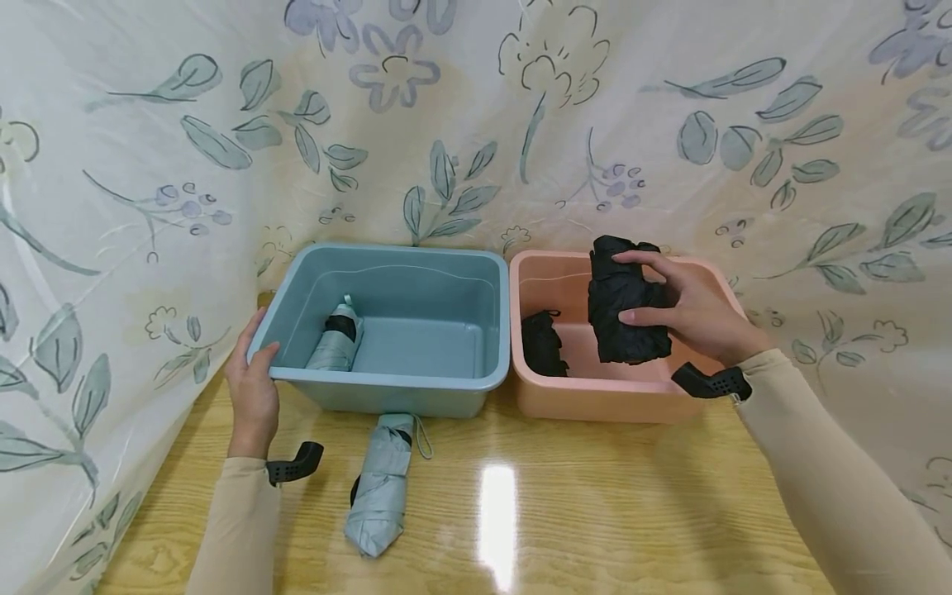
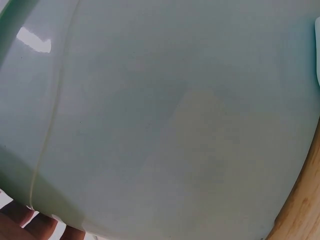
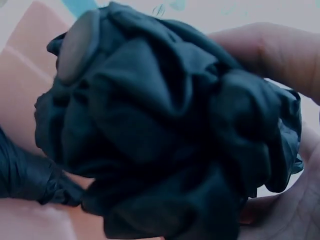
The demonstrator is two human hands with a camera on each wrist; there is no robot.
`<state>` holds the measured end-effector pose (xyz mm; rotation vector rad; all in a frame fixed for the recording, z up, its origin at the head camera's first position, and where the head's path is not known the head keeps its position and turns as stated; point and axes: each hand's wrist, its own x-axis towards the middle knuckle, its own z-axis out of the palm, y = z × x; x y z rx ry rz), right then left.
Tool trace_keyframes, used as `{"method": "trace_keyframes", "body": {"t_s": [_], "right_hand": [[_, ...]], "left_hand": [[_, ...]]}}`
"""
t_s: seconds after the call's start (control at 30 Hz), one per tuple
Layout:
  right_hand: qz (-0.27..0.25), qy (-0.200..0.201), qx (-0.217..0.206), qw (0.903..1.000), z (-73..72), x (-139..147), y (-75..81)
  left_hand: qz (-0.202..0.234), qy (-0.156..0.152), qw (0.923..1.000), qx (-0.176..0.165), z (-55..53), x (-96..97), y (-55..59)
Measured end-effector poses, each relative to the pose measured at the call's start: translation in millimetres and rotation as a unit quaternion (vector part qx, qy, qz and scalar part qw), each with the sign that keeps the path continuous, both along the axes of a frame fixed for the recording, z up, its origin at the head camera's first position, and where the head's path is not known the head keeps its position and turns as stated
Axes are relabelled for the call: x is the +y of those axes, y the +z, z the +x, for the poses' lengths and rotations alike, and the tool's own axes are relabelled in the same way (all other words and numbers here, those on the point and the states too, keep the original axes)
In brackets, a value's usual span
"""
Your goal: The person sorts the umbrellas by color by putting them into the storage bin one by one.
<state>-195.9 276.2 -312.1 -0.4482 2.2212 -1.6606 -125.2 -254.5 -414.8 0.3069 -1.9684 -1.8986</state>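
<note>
My right hand point(image 1: 695, 314) grips a black folded umbrella point(image 1: 626, 310) over the pink bin point(image 1: 595, 397), with thumb and fingers on either side of it. Its bunched fabric and round end fill the right wrist view point(image 3: 150, 115). A second black folded umbrella point(image 1: 544, 343) lies inside that bin at the left. At the front left corner of the blue bin point(image 1: 416, 397), my left hand point(image 1: 253, 392) holds the rim, thumb over the edge. Inside this bin, a light green folded umbrella point(image 1: 336, 340) with a black band leans at the left side.
Another light green folded umbrella point(image 1: 381, 487), with a wrist loop, lies on the wooden table point(image 1: 595, 504) in front of the blue bin. The two bins stand side by side. A floral curtain point(image 1: 446, 124) hangs close behind them and along the left.
</note>
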Motion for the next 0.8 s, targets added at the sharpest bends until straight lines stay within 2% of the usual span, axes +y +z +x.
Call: {"method": "trace_keyframes", "body": {"t_s": [0.17,0.3,0.37,0.53,0.73,0.8], "right_hand": [[0.050,-0.012,-0.015,0.9986,-10.4,-4.4,-13.6],[0.142,-0.016,0.019,0.9895,-16.7,-6.6,-20.5],[0.166,-0.013,0.026,0.9857,-20.1,-6.7,-23.0],[0.160,0.015,0.017,0.9868,-28.3,-8.9,-29.1],[0.189,0.057,0.021,0.9801,-34.2,-11.1,-38.4],[0.195,0.072,0.010,0.9780,-35.9,-11.4,-41.4]], "left_hand": [[0.001,-0.002,1.0000,0.005,-0.2,-1.4,0.0],[0.002,-0.004,1.0000,0.002,1.1,-2.6,-0.3],[0.001,-0.004,1.0000,0.002,1.2,-2.2,-0.1],[0.006,-0.001,1.0000,0.006,1.3,-2.5,0.7],[0.011,0.000,0.9999,0.010,1.3,-2.9,-0.2],[0.014,-0.001,0.9999,0.010,1.4,-2.9,-0.6]]}}
